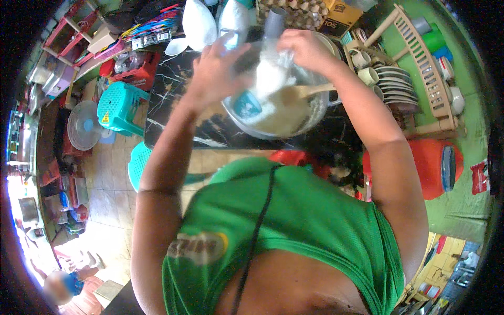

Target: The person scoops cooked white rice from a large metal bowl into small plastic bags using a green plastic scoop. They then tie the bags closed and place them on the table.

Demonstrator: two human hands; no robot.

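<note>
Green sleeveless top [310, 207] with a pale, yellow-edged print [197, 247], thin black cord [261, 220] down the front, bare hands [311, 51].

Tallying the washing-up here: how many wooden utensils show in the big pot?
1. The wooden utensil rests in the pot, handle toward the right-hand rim. Others may be hidden under the pale contents.

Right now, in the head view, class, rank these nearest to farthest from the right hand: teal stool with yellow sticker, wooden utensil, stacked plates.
1. Wooden utensil: in the pot, just below the right hand.
2. Stacked plates: off to the right.
3. Teal stool: far left, beyond the table.
</note>
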